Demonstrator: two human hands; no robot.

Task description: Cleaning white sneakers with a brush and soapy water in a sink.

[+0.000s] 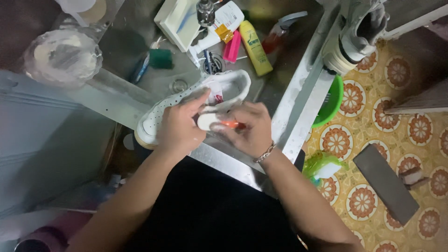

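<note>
A white perforated sneaker [161,112] lies on its side over the front rim of a metal sink [233,163]. My left hand [179,126] grips the shoe's side near the opening. My right hand [249,128], with a bracelet at the wrist, holds a small brush with an orange handle [232,124]. The brush's white head [206,121] presses against the shoe between the two hands.
In the sink lie a yellow bottle [254,46], a pink item [232,46], a white bottle [219,25], a spray bottle [280,30] and a green sponge [161,58]. Another sneaker [354,37] rests at top right. A green basin [332,100], a green-and-white brush [322,165] and a dark slab [385,182] sit on the patterned floor.
</note>
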